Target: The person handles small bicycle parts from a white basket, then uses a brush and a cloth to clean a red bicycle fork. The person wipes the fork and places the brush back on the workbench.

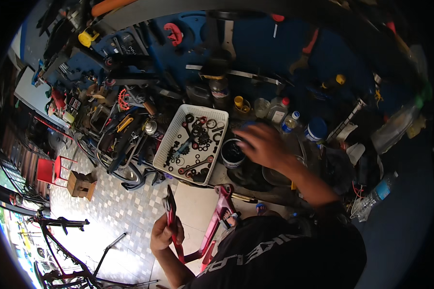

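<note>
The white perforated basket (174, 129) of black rings, seals and small parts serves as the reference landmark.

Left hand (165, 234): well below the basket, over the tiled floor. Fingers are clenched around the red-handled pliers (170, 212), jaws pointing up toward the basket. Just right of this hand stands a red bicycle frame member (216, 219).

Right hand (261, 144): just right of the basket, fingers spread and curved downward over the small round tub (232, 153) with dark contents, which stands touching or nearly touching the basket's right wall. Whether the fingertips touch the tub's rim or contents cannot be determined; the hand appears to hold nothing.

Hazards, as judged:
- The tub stands near the bench edge among crowded items. A sideways push from the reaching hand could tip it onto the basket or off the bench.
- Greasy fingertips would reduce grip on small parts.
- The plastic bottles (290, 121) right of the basket stand behind the reaching hand; the wrist could knock them over.
- The pliers are held away from the gaze; the tips could strike the frame member.
</note>
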Action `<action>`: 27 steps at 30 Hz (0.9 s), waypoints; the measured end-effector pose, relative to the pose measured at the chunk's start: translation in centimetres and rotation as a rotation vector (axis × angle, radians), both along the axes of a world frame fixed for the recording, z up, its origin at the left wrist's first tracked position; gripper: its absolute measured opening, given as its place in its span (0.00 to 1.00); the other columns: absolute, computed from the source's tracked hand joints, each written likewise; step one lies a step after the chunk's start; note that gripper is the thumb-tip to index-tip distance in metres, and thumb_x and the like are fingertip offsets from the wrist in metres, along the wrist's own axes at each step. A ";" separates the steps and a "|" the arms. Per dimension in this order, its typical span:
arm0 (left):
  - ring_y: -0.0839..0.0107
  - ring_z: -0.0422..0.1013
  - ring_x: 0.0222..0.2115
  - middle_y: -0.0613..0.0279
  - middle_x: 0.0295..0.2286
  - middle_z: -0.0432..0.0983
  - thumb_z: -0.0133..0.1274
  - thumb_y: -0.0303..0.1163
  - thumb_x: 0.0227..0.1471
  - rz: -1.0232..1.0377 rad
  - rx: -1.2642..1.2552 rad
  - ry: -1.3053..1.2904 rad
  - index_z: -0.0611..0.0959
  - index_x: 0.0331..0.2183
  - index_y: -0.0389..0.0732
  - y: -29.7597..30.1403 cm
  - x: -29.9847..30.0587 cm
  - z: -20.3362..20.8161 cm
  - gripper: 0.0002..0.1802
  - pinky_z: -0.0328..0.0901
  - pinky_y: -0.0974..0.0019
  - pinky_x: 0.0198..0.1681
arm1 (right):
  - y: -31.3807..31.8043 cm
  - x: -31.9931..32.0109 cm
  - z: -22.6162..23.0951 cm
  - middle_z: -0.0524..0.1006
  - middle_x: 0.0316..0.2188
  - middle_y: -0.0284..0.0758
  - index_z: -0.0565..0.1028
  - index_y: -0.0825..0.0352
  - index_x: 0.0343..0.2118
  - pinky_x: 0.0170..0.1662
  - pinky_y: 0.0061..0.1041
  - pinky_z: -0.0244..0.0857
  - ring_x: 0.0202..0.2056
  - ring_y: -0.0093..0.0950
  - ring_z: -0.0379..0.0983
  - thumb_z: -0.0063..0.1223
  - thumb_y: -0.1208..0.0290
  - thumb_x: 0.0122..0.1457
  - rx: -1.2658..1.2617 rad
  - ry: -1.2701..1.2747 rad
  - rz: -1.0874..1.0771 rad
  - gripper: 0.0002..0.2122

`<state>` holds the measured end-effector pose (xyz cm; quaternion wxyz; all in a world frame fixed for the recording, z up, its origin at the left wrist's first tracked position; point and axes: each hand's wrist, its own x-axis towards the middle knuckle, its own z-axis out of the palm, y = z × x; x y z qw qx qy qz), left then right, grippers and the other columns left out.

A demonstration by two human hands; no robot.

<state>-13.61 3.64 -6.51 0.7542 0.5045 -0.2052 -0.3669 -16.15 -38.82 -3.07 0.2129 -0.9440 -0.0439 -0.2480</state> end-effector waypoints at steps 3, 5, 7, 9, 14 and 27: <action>0.72 0.67 0.14 0.58 0.18 0.71 0.60 0.56 0.56 0.102 0.077 0.016 0.73 0.40 0.31 2.9 -1.7 0.6 0.34 0.62 0.70 0.18 | 3.7 11.3 0.5 0.78 0.38 0.41 0.75 0.66 0.54 0.45 0.37 0.70 0.42 0.40 0.75 0.59 0.68 0.59 0.036 -0.076 0.085 0.20; 0.73 0.67 0.14 0.57 0.19 0.73 0.60 0.55 0.56 0.156 0.088 0.012 0.74 0.41 0.31 4.7 -2.3 0.1 0.33 0.61 0.70 0.18 | 3.3 19.6 0.0 0.77 0.40 0.46 0.71 0.67 0.57 0.49 0.40 0.69 0.44 0.42 0.74 0.57 0.68 0.59 -0.045 -0.037 -0.064 0.23; 0.72 0.67 0.14 0.57 0.18 0.73 0.59 0.56 0.57 0.210 0.122 0.032 0.74 0.41 0.31 6.7 -3.8 -0.9 0.33 0.62 0.69 0.18 | 1.8 26.2 -2.5 0.76 0.43 0.50 0.70 0.69 0.58 0.53 0.43 0.68 0.48 0.44 0.74 0.54 0.70 0.59 -0.167 -0.032 -0.265 0.23; 0.70 0.68 0.14 0.57 0.18 0.73 0.58 0.55 0.57 0.275 0.143 0.091 0.74 0.41 0.31 8.3 -5.5 -1.8 0.33 0.62 0.69 0.18 | 0.5 30.4 -4.6 0.75 0.49 0.52 0.65 0.70 0.61 0.55 0.43 0.68 0.52 0.46 0.73 0.52 0.71 0.60 -0.263 0.065 -0.424 0.26; 0.65 0.70 0.12 0.54 0.18 0.73 0.56 0.51 0.60 0.490 0.168 0.197 0.72 0.46 0.35 9.8 -8.7 -4.4 0.28 0.66 0.66 0.16 | -1.0 34.9 -5.6 0.80 0.47 0.50 0.72 0.68 0.57 0.55 0.42 0.70 0.51 0.48 0.76 0.45 0.69 0.66 -0.149 0.501 -0.451 0.18; 0.65 0.75 0.14 0.40 0.36 0.81 0.49 0.37 0.66 0.828 0.320 -0.073 0.57 0.53 0.42 3.3 -4.3 -1.7 0.23 0.69 0.68 0.16 | 5.5 25.0 0.9 0.76 0.38 0.45 0.76 0.70 0.45 0.49 0.40 0.68 0.45 0.42 0.74 0.57 0.77 0.53 -0.358 -0.139 -0.310 0.15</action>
